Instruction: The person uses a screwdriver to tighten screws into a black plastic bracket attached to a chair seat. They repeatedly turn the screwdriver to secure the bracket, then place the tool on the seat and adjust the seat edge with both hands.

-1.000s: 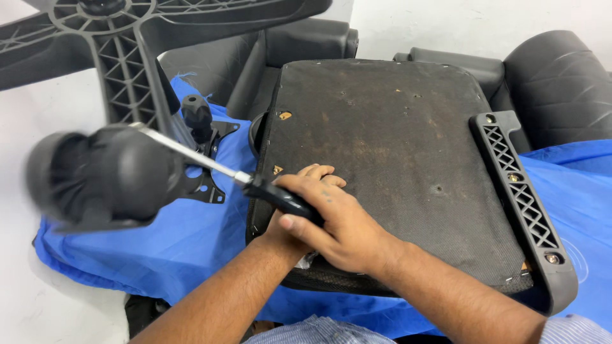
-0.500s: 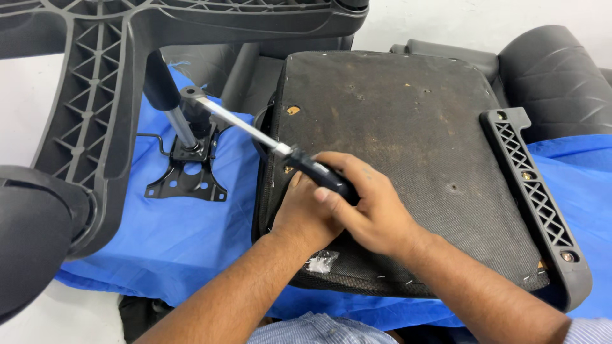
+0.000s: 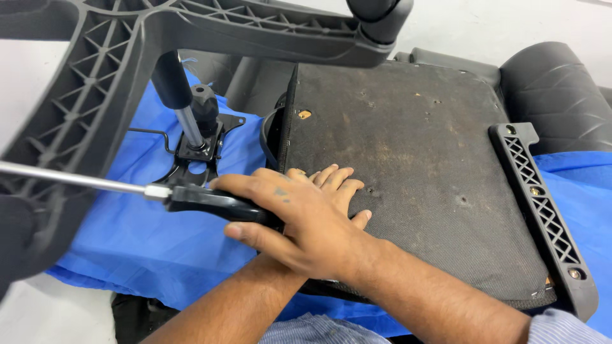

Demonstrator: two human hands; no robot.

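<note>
Swung level, the stiff steel screwdriver [image 3: 191, 196] sits gripped at its black handle by right-hand [image 3: 299, 223] fingers; left hand [image 3: 335, 185] spread flat on the seat [image 3: 414, 159].

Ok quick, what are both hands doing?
Right hand: closed around the black handle of the screwdriver.
Left hand: open, fingers flat on the seat underside, partly hidden under the right.

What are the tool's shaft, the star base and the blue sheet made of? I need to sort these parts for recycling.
Tool shaft: likely steel, bright and mirror-smooth.
Star base: apparently moulded black plastic, matte, with ribbed webbing.
Blue sheet: looks like thin non-woven fabric or plastic, softly creased; which one is unclear.
</note>
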